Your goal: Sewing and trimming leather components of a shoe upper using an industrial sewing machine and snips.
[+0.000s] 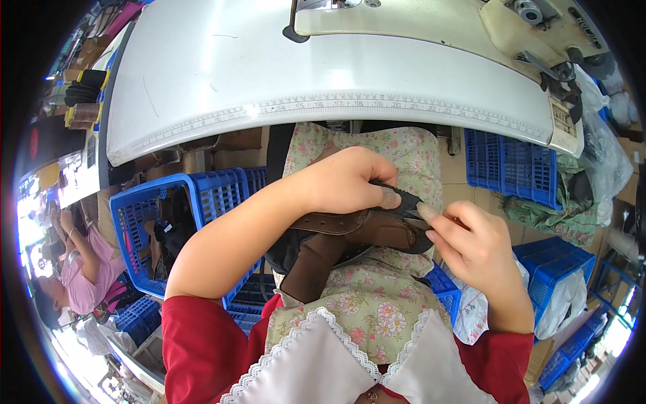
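Note:
On my lap, over a floral apron [367, 306], lies a brown leather piece [350, 236] with a stitched strap and a dark black part at its right end. My left hand [343, 180] grips that piece from above, thumb pressed on the black part. My right hand [471, 242] pinches the black edge from the right with thumb and forefinger. Both hands meet at the piece's right end, below the front edge of the white sewing table [282, 74].
A sewing machine [471, 23] stands at the table's far right, and a ruler strip runs along the table's front edge. Blue plastic crates [202, 195] sit at my left, more blue crates [511, 165] at my right with cloth and plastic bags. Another person in pink [87, 269] sits far left.

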